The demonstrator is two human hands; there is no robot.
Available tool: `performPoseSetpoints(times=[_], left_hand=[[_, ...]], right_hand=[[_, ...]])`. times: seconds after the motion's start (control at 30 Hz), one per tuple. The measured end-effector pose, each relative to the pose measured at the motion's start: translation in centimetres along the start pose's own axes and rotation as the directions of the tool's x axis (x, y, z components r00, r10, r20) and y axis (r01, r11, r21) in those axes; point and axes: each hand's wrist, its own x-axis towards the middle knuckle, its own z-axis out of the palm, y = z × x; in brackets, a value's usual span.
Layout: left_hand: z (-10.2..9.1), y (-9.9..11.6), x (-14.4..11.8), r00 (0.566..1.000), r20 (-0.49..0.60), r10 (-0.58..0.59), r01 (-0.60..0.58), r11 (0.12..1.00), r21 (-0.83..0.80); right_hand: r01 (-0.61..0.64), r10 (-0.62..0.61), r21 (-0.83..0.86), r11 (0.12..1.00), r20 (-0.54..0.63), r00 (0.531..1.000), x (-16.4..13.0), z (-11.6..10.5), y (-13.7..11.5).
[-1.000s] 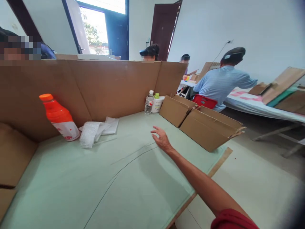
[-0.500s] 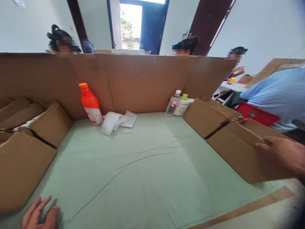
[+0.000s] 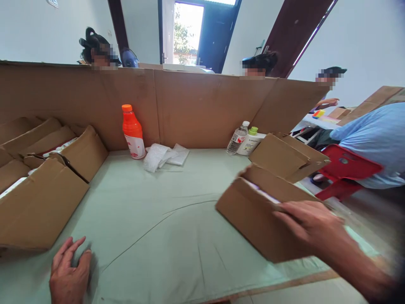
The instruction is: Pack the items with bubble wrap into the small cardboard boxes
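My right hand point(image 3: 311, 221) grips the near side wall of an open cardboard box point(image 3: 253, 221) on the right of the table. Something pale and flat shows just inside that box's rim; the rest of its contents is hidden. Behind it, apart from it, stands another cardboard box point(image 3: 275, 156). At the lower left my left hand point(image 3: 71, 268) rests on the green tablecloth point(image 3: 152, 253), fingers spread and holding nothing. The nearest thing to it is a cardboard box point(image 3: 47, 202) on the left.
A cardboard panel point(image 3: 196, 109) closes off the back. Before it stand an orange bottle point(image 3: 133, 133), folded bubble wrap point(image 3: 158, 157), a clear water bottle point(image 3: 237, 139) and a white bottle with a green cap point(image 3: 249, 143). A person in blue sits on a red chair point(image 3: 351, 162) at the right.
My right hand has pulled the near right box leftward over the table, turning it and parting it from the box behind. My left hand stays on the cloth; the view has shifted slightly.
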Motion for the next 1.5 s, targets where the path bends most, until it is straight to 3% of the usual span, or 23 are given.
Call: performPoseSetpoints(times=[0.03, 0.17, 0.27, 0.4, 0.5, 0.6, 0.73, 0.83, 0.97, 1.17, 1.33, 1.43, 1.5], left_hand=[[0.1, 0.1, -0.3, 1.0, -0.005, 0.022, -0.022, 1.0, -0.012], [0.8, 1.3, -2.1, 0.992, 0.037, 0.124, -0.121, 0.99, -0.078], [1.2, 2.8, -3.5, 0.97, 0.113, 0.215, -0.192, 0.965, -0.181], [1.3, 4.6, -4.3, 0.926, 0.248, 0.284, -0.209, 0.935, -0.287], [1.7, 5.1, -4.2, 0.885, 0.351, 0.307, -0.187, 0.923, -0.337], [2.9, 5.5, -4.0, 0.836, 0.408, 0.368, -0.197, 0.894, -0.403], [4.6, 6.8, -4.1, 0.776, 0.441, 0.45, -0.226, 0.852, -0.472], [5.6, 8.0, -4.2, 0.747, 0.474, 0.465, -0.19, 0.834, -0.518], [6.3, 9.0, -4.3, 0.726, 0.523, 0.447, -0.11, 0.826, -0.553], [9.0, 11.2, -2.4, 0.728, 0.543, 0.419, -0.014, 0.801, -0.599], [11.9, 12.9, 1.0, 0.714, 0.526, 0.462, -0.024, 0.767, -0.641], [12.4, 12.1, 3.1, 0.657, 0.556, 0.508, -0.095, 0.788, -0.608], [12.6, 11.2, 4.6, 0.652, 0.516, 0.556, -0.245, 0.798, -0.55]], right_hand=[[0.118, -0.119, 0.015, 0.993, 0.063, 0.991, 1.2, 0.8, -2.7], [0.265, -0.298, 0.151, 0.952, 0.269, 0.916, 5.1, 3.2, -11.7], [0.291, -0.362, 0.307, 0.906, 0.211, 0.908, 6.6, 3.5, -14.8], [0.147, -0.171, 0.288, 0.946, 0.056, 0.984, 6.2, 2.7, -13.3], [-0.079, 0.054, 0.244, 0.967, 0.107, 0.993, 3.8, 2.6, -10.4], [-0.343, 0.308, 0.237, 0.909, 0.172, 0.936, 0.1, 3.3, -8.1], [-0.623, 0.552, 0.262, 0.737, 0.3, 0.778, -4.0, 5.6, -7.4], [-0.691, 0.522, 0.315, 0.651, 0.476, 0.708, -5.2, 8.2, -8.3], [-0.704, 0.447, 0.275, 0.655, 0.61, 0.654, -5.2, 11.8, -9.6], [-0.722, 0.487, 0.296, 0.626, 0.575, 0.658, -2.5, 16.0, -9.3], [-0.748, 0.519, 0.383, 0.542, 0.547, 0.657, 0.7, 18.8, -8.5], [-0.756, 0.522, 0.425, 0.498, 0.549, 0.652, 0.8, 20.2, -7.9], [-0.754, 0.524, 0.422, 0.503, 0.545, 0.654, 0.2, 20.9, -7.4]])
